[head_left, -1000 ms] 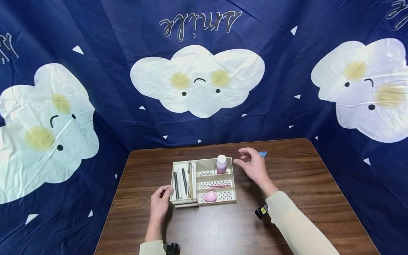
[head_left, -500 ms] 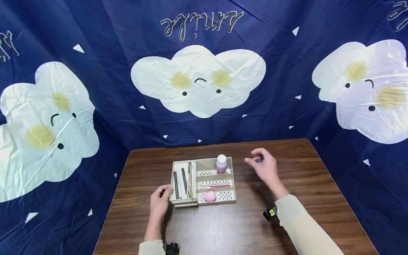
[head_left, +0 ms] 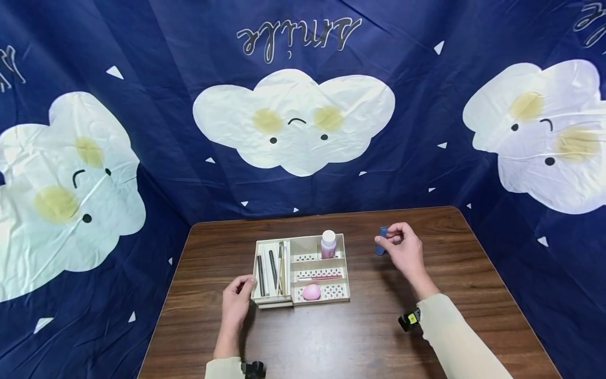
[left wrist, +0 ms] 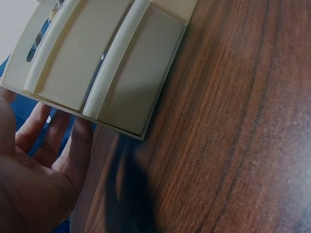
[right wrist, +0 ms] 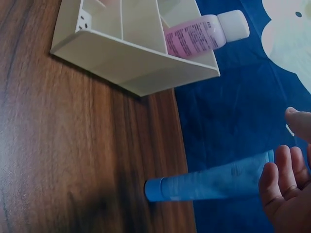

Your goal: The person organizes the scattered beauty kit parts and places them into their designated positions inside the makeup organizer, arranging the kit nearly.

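Note:
My left hand (head_left: 236,299) touches the left side of a cream desktop organizer (head_left: 295,302), its fingers (left wrist: 80,145) extended against the side wall in the left wrist view. A blue squeeze tube (head_left: 380,247) stands on its cap to the right of the organizer. My right hand (head_left: 404,250) is at the tube's upper end, with thumb (right wrist: 299,121) and fingers spread apart in the right wrist view. There the tube's flat end reaches the fingertips and the thumb is apart from it.
The organizer holds a pink bottle with a white cap (head_left: 329,246), a pink makeup sponge (head_left: 311,292), a thin red-handled brush (head_left: 326,277) and several pencil-like sticks (head_left: 273,261). A dark blue cloud-print curtain (head_left: 293,195) hangs behind the wooden table (head_left: 312,342).
My right hand has moved right, away from the organizer, bringing the blue tube into fuller view on its left. My left hand and the organizer have stayed in place.

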